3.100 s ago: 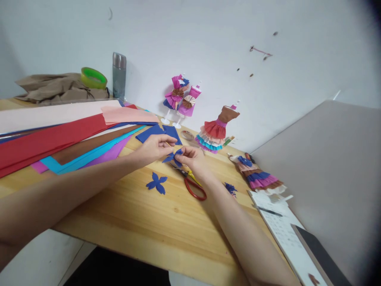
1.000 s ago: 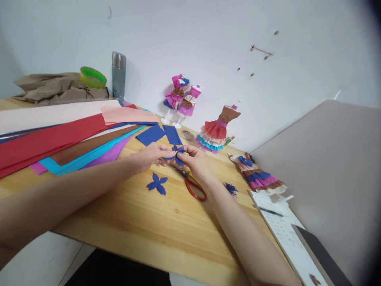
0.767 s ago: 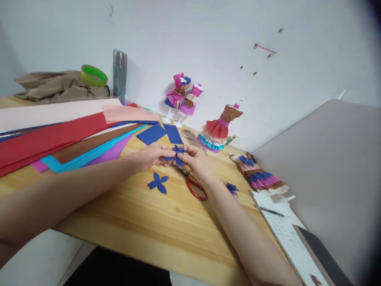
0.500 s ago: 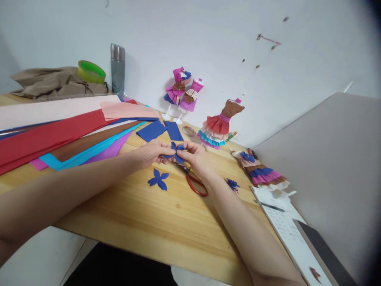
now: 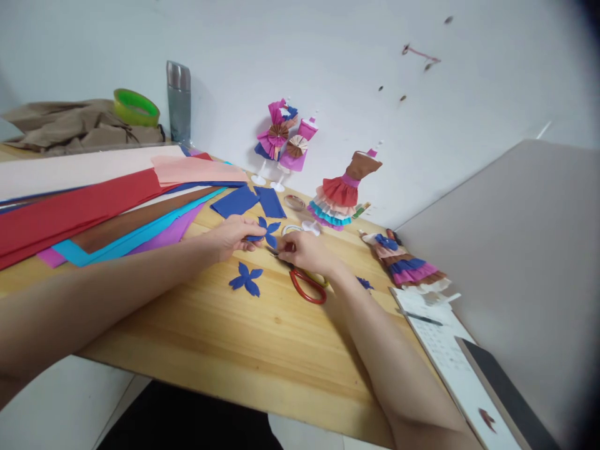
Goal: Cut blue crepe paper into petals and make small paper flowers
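Note:
My left hand pinches a blue paper flower between thumb and fingers, its petals pointing right. Just right of it, my right hand has its fingers curled together above the blades of the scissors; what lies between the fingertips, if anything, is hidden. The scissors rest on the table, one handle red and the other yellow, partly covered by that hand. A second blue flower lies flat on the wood nearer to me. Two blue paper pieces lie beyond my left hand.
Long folded coloured paper sheets spread over the left side. A tape roll sits on brown cloth near a grey bottle. Paper-dressed mannequins stand along the wall. On the right are a layered dress and a notebook.
My right hand has let go of the blue flower and moved right and slightly down over the scissors. My left hand still holds the flower. The view has shifted slightly.

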A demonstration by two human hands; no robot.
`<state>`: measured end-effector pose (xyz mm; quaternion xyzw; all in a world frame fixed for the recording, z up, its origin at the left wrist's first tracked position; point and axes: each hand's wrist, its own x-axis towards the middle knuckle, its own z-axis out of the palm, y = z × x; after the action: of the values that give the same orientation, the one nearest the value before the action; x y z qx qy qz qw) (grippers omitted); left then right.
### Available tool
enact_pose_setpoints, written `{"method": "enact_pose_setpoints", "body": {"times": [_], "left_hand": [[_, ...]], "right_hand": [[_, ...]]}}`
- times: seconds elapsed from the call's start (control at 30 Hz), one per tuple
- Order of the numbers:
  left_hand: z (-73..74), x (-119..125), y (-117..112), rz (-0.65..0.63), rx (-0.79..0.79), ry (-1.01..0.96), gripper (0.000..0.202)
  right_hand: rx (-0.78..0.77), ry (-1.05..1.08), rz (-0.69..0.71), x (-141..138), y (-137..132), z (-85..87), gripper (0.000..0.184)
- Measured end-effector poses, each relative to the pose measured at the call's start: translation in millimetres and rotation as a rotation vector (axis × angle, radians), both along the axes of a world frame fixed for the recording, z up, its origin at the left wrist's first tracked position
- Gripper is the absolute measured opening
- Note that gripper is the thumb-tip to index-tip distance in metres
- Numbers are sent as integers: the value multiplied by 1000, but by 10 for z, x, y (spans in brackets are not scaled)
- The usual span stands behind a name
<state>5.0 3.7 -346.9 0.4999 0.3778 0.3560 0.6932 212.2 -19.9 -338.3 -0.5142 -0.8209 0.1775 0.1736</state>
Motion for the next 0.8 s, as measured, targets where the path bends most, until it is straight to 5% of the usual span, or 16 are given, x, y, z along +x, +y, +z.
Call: {"method": "enact_pose_setpoints", "body": {"times": [0.33,0.67,0.8], "left_hand": [[-49,0,22,17,10,7,19],[-72,-9,46,41,4,-8,25],[-66,-10,39,55,-7,-17,18]], "right_hand": [[18,-302,3,-49,13,-72,14],[-60,12,-5,28,46,-40,10],[-35,-109,-33,-48,6,-35,9]]}}
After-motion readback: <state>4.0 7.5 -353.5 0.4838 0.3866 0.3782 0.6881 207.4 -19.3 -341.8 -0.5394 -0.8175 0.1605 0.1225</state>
